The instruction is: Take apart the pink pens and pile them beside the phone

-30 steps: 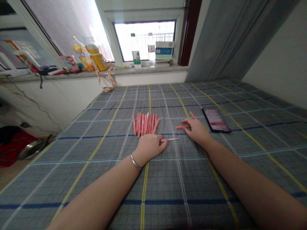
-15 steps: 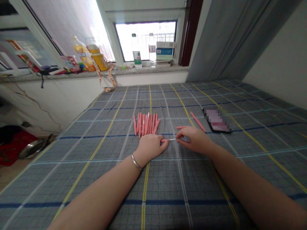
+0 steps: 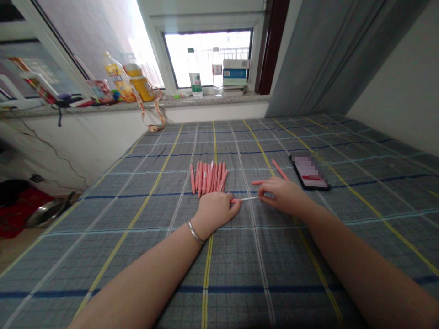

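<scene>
My left hand (image 3: 216, 209), with a silver bracelet at the wrist, is closed round a pink pen barrel (image 3: 234, 200), of which only a short piece shows. From its right end a thin white pen refill (image 3: 249, 198) sticks out. The far end of that refill is pinched between thumb and fingertips of my right hand (image 3: 284, 197). Several pink pens (image 3: 208, 177) lie side by side just beyond my left hand. Partly behind my right hand lies a pink pen part (image 3: 258, 182), and a second pink piece (image 3: 279, 168) slants beyond it.
A phone (image 3: 310, 173) with its screen lit lies to the right on the checked bed cover (image 3: 144, 265). On the windowsill (image 3: 178, 103) stand water bottles (image 3: 195, 75), a yellow bottle (image 3: 142, 86) with a strap, and stacked boxes (image 3: 235, 73).
My right hand has moved right and slightly away from me, and more of the white refill shows between the hands. My left hand has stayed in place.
</scene>
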Tool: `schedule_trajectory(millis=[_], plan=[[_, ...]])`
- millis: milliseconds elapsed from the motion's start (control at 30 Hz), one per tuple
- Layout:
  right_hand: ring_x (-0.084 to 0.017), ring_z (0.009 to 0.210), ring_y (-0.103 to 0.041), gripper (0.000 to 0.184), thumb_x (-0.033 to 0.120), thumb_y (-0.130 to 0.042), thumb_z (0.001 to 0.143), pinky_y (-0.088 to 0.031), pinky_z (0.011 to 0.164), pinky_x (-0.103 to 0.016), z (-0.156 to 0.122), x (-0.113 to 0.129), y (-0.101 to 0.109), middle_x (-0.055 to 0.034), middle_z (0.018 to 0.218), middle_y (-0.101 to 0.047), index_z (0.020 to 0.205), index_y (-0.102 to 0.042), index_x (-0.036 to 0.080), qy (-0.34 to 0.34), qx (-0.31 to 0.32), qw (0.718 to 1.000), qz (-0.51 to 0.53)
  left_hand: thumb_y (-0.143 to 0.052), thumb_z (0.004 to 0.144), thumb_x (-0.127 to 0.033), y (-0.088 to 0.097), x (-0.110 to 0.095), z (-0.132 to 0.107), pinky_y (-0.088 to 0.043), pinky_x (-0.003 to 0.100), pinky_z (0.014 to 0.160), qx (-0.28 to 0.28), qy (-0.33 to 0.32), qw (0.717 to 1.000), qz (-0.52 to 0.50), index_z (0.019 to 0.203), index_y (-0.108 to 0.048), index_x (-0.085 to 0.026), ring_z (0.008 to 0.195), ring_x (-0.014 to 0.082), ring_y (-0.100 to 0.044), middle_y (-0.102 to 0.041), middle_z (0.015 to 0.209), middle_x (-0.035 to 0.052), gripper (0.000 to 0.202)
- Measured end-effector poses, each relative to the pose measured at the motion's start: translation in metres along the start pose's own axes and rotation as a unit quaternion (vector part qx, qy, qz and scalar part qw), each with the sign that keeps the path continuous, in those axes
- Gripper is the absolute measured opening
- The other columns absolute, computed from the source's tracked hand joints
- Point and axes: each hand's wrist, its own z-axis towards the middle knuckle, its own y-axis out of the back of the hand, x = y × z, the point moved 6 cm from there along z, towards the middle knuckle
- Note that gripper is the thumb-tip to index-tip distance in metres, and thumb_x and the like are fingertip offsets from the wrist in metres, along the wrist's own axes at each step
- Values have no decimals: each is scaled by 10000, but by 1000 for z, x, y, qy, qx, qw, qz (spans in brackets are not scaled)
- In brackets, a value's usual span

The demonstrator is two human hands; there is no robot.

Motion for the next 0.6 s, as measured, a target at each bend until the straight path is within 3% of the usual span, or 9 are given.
schedule_trajectory(millis=[300,433,600], plan=[[-217,902,-587,70,210,-563,741,-367,943,-459,-1,-12,-2,28,1096,-642,695,-571,261,0,2,1000,19,-206,877,-474,0,0,-1,-409,292,571,-17,-13,1000,13,781,-666,-170,670,211,-604,-640,698,92,560],[-206,887,-592,63,232,-561,762,-295,1000,-483,-1,-14,-1,24,983,-670,713,-583,265,5,2,1000,-2,-214,871,-470,0,1,0,-407,288,550,-15,-11,1000,18,765,-666,-180,659,213,-607,-641,686,83,548],[-192,851,-589,72,250,-553,784,-360,946,-429,-1,-21,1,-5,815,-654,727,-597,243,-23,-9,999,-28,-217,867,-473,0,2,1,-412,288,550,-14,0,1000,19,754,-664,-180,662,214,-610,-644,687,80,546]])
